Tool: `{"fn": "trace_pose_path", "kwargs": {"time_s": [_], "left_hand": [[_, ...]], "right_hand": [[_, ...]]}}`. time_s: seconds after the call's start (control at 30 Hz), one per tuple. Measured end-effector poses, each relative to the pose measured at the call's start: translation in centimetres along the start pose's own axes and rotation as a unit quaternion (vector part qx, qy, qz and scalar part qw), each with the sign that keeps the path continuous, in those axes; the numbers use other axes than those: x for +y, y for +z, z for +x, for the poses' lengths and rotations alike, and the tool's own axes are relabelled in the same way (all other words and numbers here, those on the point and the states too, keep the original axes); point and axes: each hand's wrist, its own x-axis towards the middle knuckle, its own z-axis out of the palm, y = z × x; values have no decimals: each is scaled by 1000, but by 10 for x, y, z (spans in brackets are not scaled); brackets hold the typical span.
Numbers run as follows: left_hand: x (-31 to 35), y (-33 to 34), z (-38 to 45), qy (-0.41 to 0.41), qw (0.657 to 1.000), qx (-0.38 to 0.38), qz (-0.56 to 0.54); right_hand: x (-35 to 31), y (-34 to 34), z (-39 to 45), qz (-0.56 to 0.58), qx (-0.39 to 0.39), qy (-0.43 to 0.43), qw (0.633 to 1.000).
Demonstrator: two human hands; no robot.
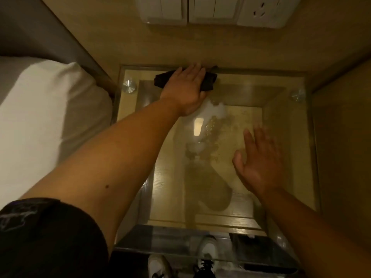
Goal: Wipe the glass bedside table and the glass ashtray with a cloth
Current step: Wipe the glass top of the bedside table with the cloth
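Note:
The glass bedside table [285, 141] fills the middle of the view, with a wooden shelf showing through its top. My left hand [186, 87] lies flat, palm down, on a dark cloth [161, 79] at the table's far edge, close to the wall. Over the right half of the glass my right hand [259, 161] is spread with its fingers apart, holds nothing and is slightly blurred. A bright glare and shiny reflections [208, 125] sit in the glass between the hands. I cannot make out the ashtray.
A white pillow [50, 109] on the bed lies to the left of the table. Wall switches and a socket [212, 11] hang above it. Round metal studs [129, 86] mark the table's far corners. Shoes [206, 251] show below the near edge.

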Motion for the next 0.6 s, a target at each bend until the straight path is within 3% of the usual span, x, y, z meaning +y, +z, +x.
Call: {"fn": "trace_pose_path", "kwargs": {"time_s": [0.2, 0.6], "left_hand": [[13, 4, -27, -6, 1000, -16, -9], [61, 35, -155, -45, 998, -10, -46]], "right_hand": [[1, 2, 0, 3, 11, -3, 1000], [3, 5, -1, 22, 25, -18, 999]]}}
